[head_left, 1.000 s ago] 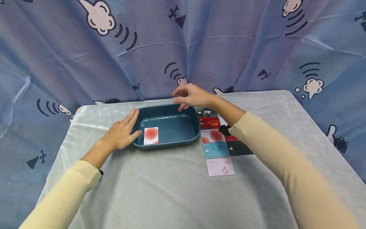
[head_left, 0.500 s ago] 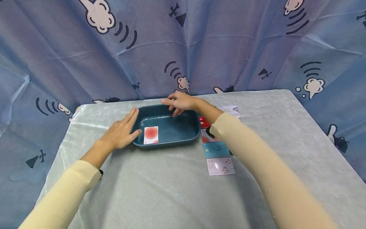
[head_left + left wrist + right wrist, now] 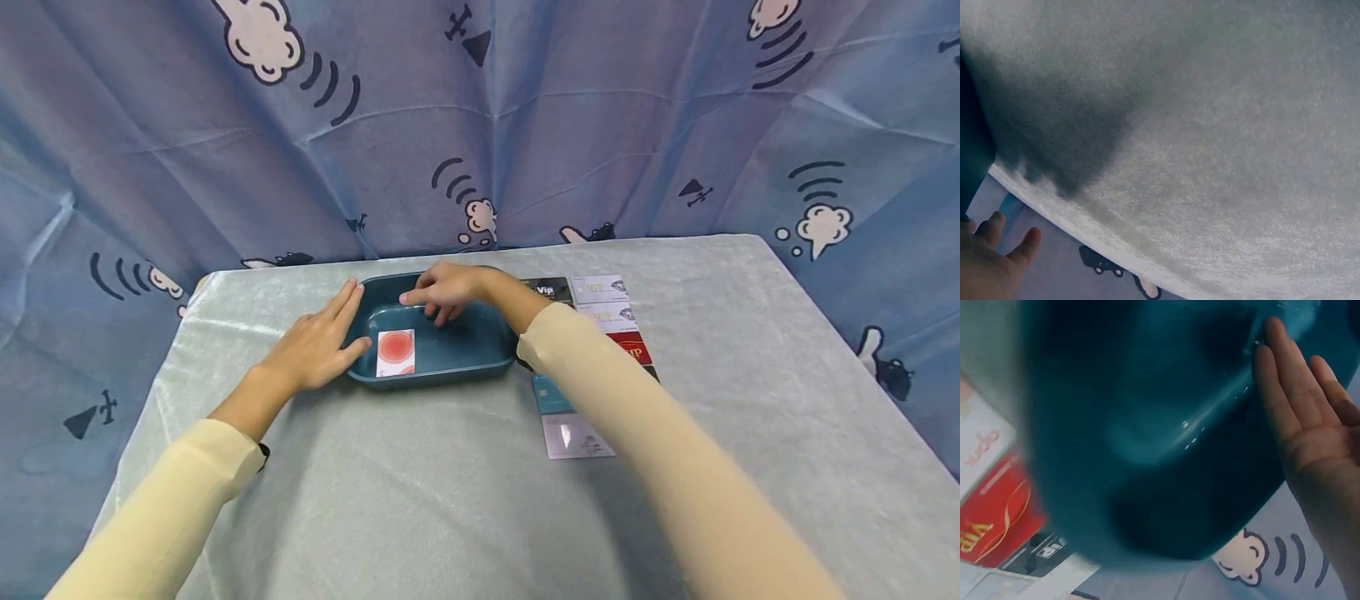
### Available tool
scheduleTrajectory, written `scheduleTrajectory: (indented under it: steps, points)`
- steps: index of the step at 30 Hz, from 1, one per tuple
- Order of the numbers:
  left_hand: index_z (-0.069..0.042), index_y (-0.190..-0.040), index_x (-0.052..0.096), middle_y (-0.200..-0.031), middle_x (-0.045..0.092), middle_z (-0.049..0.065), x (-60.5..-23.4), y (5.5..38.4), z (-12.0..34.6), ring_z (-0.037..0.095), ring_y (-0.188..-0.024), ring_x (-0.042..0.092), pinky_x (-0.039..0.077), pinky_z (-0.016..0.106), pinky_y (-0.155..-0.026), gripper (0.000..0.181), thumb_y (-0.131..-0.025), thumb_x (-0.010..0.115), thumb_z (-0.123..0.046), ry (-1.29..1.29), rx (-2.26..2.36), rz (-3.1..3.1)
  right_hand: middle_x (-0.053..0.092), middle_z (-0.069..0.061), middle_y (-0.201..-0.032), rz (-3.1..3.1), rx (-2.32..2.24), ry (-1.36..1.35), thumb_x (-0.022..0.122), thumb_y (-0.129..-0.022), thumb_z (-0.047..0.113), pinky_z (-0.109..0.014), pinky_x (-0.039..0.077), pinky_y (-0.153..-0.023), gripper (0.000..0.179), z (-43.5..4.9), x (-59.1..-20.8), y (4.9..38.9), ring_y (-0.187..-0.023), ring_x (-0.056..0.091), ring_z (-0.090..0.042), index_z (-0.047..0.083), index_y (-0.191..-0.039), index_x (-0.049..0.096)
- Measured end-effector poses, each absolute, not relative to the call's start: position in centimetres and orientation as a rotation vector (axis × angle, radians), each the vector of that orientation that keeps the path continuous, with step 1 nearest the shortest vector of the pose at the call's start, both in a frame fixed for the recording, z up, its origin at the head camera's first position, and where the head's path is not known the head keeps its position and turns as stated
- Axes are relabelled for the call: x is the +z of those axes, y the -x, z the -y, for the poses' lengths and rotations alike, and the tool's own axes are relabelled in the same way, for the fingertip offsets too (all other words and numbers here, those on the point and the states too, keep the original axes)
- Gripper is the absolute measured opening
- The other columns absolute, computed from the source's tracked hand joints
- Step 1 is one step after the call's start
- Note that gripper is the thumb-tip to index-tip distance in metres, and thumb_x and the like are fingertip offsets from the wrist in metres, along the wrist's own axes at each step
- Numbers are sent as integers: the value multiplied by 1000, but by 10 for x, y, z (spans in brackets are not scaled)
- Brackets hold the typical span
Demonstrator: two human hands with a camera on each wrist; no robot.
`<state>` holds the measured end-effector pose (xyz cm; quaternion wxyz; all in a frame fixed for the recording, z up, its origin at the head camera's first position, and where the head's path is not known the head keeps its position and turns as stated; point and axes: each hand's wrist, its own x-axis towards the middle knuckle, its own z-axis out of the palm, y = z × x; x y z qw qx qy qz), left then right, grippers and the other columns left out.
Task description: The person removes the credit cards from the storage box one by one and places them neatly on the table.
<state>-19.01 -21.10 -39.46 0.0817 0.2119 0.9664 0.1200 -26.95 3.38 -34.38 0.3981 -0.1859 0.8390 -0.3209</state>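
A dark teal rectangular tray with raised sides stands near the table's back edge. Inside it, toward the front left, lies a white card with a red circle. My left hand rests on the tray's left rim, fingers straight and thumb over the edge. Over the tray's middle reaches my right hand, its index finger extended to the left. In the right wrist view the right hand shows an empty palm and fairly straight fingers above the teal interior.
Right of the tray several VIP cards lie in columns, partly behind the right sleeve: a black card, white cards, a red card, a blue card and a pink card. A patterned curtain hangs behind the table.
My right hand has moved left and down from the tray's back right rim to over its middle. My left hand, the tray and the card inside have stayed put.
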Motion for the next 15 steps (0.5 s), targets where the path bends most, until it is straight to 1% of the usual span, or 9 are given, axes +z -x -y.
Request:
scheduleTrajectory:
  steps: [7, 12, 15]
  points:
    - [-6, -160, 5, -167, 4, 14, -394, 191, 211, 39, -146, 28, 29, 65, -108, 79, -102, 46, -41, -661, 356, -2895, 60, -18, -132, -2070, -792, 444, 50, -102, 44, -40, 50, -98, 62, -21, -342, 267, -111, 66, -30, 4, -149, 40]
    - [-5, -160, 6, -167, 4, 14, -394, 190, 212, 38, -146, 28, 29, 65, -108, 79, -102, 47, -40, -665, 354, -2900, 59, -16, -134, -2045, -760, 420, 52, -101, 46, -43, 49, -99, 64, -13, -343, 267, -113, 64, -31, 7, -150, 39]
    - [-6, -160, 5, -167, 3, 13, -394, 190, 212, 37, -147, 27, 28, 66, -108, 79, -103, 46, -42, -656, 348, -2893, 58, -15, -135, -2021, -744, 405, 52, -101, 47, -45, 50, -99, 66, -8, -343, 266, -113, 65, -31, 8, -152, 37]
